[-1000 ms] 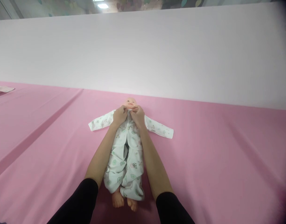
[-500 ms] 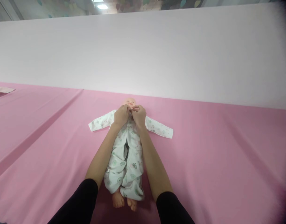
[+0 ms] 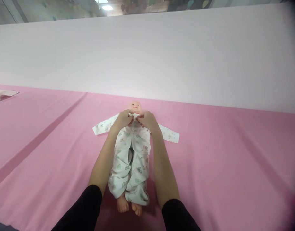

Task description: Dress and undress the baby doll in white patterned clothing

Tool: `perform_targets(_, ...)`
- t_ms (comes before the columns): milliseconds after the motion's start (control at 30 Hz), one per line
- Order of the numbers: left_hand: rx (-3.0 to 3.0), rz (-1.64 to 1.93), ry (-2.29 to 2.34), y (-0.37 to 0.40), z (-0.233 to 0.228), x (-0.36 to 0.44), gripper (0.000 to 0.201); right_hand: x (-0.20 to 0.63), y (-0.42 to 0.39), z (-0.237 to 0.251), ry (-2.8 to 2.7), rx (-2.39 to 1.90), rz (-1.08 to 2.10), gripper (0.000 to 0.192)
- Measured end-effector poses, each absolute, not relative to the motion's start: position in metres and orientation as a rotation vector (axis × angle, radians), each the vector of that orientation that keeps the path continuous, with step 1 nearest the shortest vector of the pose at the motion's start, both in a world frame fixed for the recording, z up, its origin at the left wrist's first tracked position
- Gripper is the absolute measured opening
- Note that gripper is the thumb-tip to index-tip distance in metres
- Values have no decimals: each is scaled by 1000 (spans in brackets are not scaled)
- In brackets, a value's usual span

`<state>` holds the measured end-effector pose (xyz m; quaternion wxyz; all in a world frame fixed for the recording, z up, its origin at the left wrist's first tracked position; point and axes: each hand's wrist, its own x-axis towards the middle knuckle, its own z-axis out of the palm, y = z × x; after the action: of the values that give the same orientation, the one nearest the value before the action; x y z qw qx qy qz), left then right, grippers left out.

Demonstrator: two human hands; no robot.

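Doll (image 3: 135, 106) lay face-up on pink cloth (image 3: 210, 160), trousers (image 3: 138, 171) and shirt (image 3: 139, 138) on, the shirt's lower front parted; left hand (image 3: 124, 119) and right hand (image 3: 148, 121) curled fingers at its neckline, whether pinching I couldn't tell.

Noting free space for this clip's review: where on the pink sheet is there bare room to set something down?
The widest bare stretch of pink sheet runs from the right forearm to the picture's right edge, below the white panel. Another lies between the doll and the pale cloth at far left. Crowded: the doll's upper body, where left hand and right hand nearly meet.
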<state>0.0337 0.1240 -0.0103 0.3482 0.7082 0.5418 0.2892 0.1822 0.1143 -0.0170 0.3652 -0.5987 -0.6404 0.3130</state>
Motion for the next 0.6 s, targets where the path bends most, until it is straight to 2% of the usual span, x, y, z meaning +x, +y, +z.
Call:
perform_targets(167,1923,542,1384,115,-4,25,33,181,105,-10,-1719,-1563,870,13)
perform_targets(467,2156,650,1438,113,-5,28,35,170,105,-8,-1770,-1741,716,10)
perform_targets(600,2203,703,1411,111,-3,31,32,168,101,-3,-1743,-1808,718,18)
